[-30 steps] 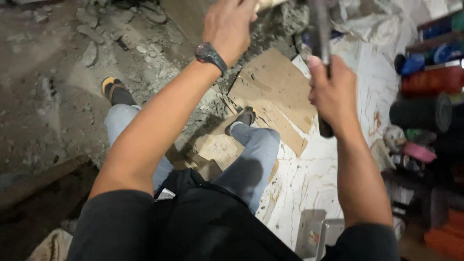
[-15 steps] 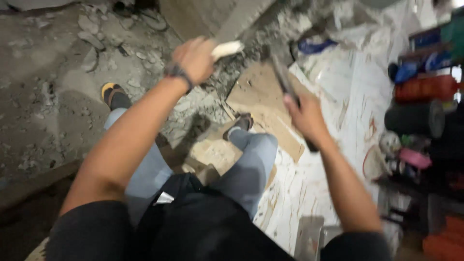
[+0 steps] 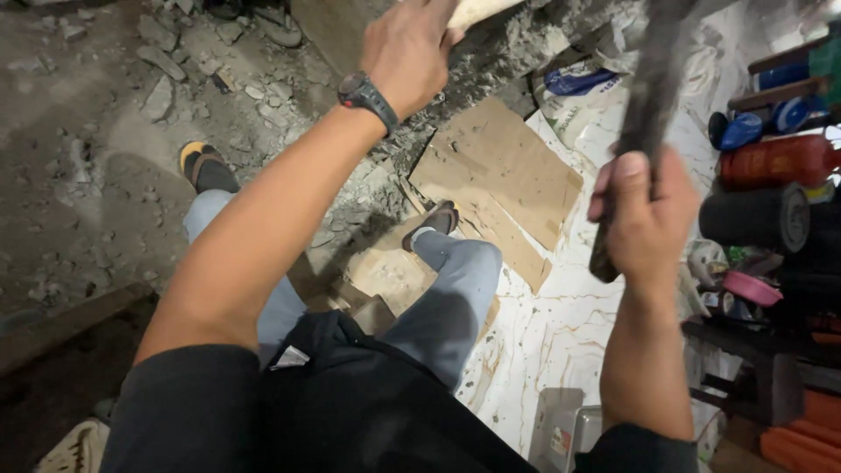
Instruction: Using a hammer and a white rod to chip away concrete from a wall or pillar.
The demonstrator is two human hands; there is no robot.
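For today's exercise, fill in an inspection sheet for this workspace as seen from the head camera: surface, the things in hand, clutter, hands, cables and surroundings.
Surface: broken grey rubble floor on the left; white marbled sheet on the right.
Job's things: pale tool in the left hand, its top out of frame; dark bar handle in the right hand, blurred.
Clutter: flat cardboard pieces; loose stones; a blue and white bag.
Hands: left hand gripping the pale tool, dark wristwatch on the wrist; right hand closed around the handle.
Cables: nothing seen.
Surroundings: red cylinder, black roll and a pink dish at the right edge.
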